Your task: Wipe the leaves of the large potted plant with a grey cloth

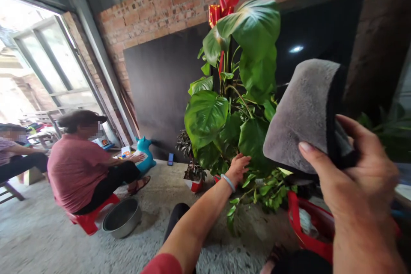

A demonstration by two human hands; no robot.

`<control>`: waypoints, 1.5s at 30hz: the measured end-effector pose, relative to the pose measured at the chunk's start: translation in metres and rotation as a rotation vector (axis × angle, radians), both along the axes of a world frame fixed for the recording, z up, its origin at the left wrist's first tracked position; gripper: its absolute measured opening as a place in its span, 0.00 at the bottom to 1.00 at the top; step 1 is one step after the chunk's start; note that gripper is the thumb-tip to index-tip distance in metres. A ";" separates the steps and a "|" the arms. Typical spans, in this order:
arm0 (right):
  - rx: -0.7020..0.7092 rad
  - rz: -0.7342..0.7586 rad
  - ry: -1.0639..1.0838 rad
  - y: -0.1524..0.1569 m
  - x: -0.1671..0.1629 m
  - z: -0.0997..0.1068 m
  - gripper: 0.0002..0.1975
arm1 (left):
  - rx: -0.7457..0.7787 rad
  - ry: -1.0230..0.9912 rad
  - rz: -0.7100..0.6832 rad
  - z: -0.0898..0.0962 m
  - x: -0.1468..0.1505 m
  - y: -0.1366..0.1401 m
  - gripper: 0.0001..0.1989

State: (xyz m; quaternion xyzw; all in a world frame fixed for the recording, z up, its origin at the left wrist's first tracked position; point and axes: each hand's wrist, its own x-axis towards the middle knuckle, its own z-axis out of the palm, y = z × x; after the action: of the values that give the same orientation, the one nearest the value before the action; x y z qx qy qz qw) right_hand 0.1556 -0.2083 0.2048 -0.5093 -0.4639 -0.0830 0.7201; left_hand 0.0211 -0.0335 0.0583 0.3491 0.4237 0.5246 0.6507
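Observation:
A folded grey plush cloth with black edging is held up at the right. My right hand grips it, thumb on the near face and fingers behind. In front of me stands a tall potted plant with broad glossy green leaves. My left hand, with a pale bangle on the wrist, reaches to its lower leaves. Its fingers look apart and lie beside the lower edge of a large leaf; their tips are partly lost among the foliage. A red ribbon bow tops the plant.
A small dark-leaved plant in a red-and-white pot stands left of the large one. A red bag sits at the lower right. Further left are a metal basin, a person on a red stool and a blue animal figure.

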 end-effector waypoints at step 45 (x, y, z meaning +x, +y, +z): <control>-0.341 0.204 0.221 0.024 -0.044 -0.095 0.29 | 0.087 -0.216 0.241 0.027 -0.100 -0.012 0.10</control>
State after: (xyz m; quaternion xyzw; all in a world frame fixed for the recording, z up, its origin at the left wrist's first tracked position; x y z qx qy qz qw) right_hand 0.1119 -0.1843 0.1101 -0.5800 -0.4386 0.1261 0.6748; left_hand -0.0792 -0.0452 0.0849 0.2652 0.3668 0.6511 0.6093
